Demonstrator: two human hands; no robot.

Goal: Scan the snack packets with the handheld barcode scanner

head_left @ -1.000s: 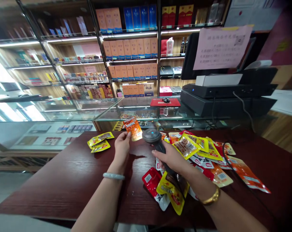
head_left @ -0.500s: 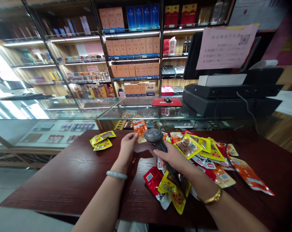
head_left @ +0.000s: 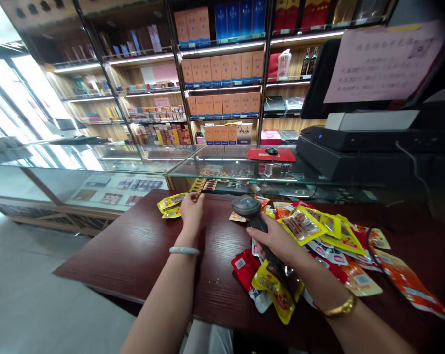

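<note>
My left hand [head_left: 193, 211], a pale bangle at its wrist, is closed in a pinch above the counter's far side. A brownish bit shows at its fingertips; I cannot make out what it is. Just left of it lie yellow snack packets [head_left: 172, 207]. My right hand [head_left: 276, 238] is wrapped round the handle of a black barcode scanner [head_left: 247, 206], whose head points away to the left. Under and beside that hand spreads a pile of yellow, red and orange snack packets [head_left: 303, 223]. A cream-edged packet [head_left: 237, 216] shows partly behind the scanner's head.
The dark wooden counter [head_left: 134, 246] meets a glass display case [head_left: 222, 167] bearing a red mouse pad [head_left: 292, 155]. A black monitor [head_left: 318, 83] with a taped paper sign stands at right. The scanner cable [head_left: 373, 250] loops over the packets. Stocked shelves line the wall.
The view has turned left. My left hand has moved left, away from the scanner to beside the yellow packets. The orange packet it held no longer shows clearly in it.
</note>
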